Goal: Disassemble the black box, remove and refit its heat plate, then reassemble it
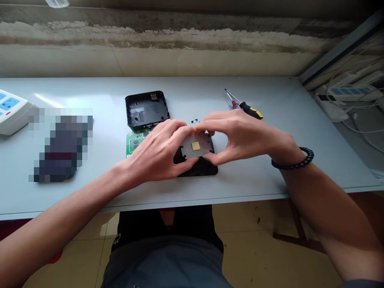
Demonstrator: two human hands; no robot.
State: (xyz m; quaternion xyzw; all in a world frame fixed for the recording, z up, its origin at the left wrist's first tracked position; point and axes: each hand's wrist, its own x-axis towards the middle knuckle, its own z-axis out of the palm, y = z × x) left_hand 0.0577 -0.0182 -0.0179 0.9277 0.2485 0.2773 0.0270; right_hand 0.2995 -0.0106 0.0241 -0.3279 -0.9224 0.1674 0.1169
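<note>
Both my hands grip a grey metal plate (189, 149) with a small gold-coloured square pad on it. My left hand (162, 150) is closed on its left side, thumb at the near edge and fingers at the far edge. On the right side, my right hand (240, 134) pinches it the same way. Beneath the plate lies a black plastic casing half (207, 168), partly covered by my hands. A green circuit board (133, 142) sits left of my left hand, mostly hidden. Behind it rests an open black casing shell (147, 110).
Several small black screws (194, 121) lie behind my hands. A screwdriver with a yellow and black handle (251, 111) lies at the back right beside a red-tipped one. A pixelated dark object (64, 148) and a white power strip (13, 110) are on the left.
</note>
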